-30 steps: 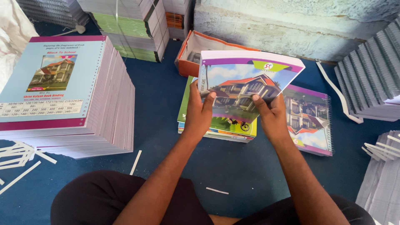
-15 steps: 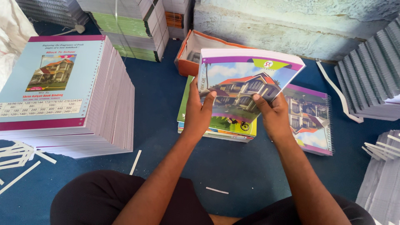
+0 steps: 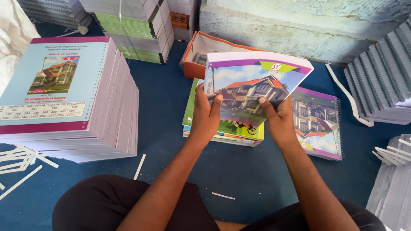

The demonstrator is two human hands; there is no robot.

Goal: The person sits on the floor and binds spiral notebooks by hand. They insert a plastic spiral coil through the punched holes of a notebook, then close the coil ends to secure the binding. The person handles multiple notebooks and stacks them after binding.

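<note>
Notebook with house picture, thin and bendy, light, pinched at bottom edge between fingers of left hand and right hand.

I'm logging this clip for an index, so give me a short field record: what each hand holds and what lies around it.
left hand: grips the house-cover notebook at its left edge
right hand: grips its lower right part
below: green-cover pile on blue floor
right: spiral-bound notebook
left: tall stack of notebooks
behind: orange box
</note>
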